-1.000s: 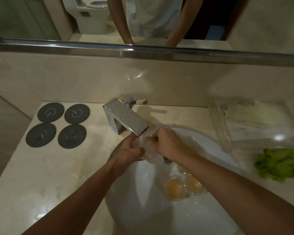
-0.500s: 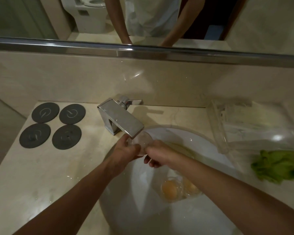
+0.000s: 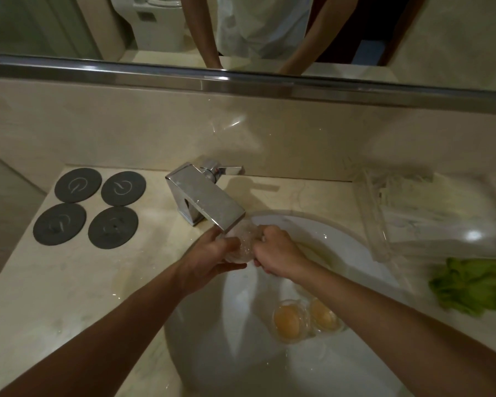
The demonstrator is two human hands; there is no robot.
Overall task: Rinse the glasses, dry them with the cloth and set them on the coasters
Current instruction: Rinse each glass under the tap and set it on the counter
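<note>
**Under the faucet: a glass in both hands**

Under the faucet (image 3: 205, 200) spout, a clear glass (image 3: 242, 243) was held over the white sink (image 3: 352, 247). The left hand (image 3: 212, 260) had its grip clamped round the glass from the left; the right hand (image 3: 278, 255) gripped its other end with curled fingers. Below the faucet, two more glasses (image 3: 307, 319) lay in the basin. Left of the faucet, four dark coasters (image 3: 89, 209) sat on the bench (image 3: 55, 296). Far right of it lay a green cloth (image 3: 473, 285).

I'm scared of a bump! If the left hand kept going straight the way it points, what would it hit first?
Probably the shiny square metal tap: the left hand, gripping the clear glass, points up at its spout, though depth is unclear.
</note>
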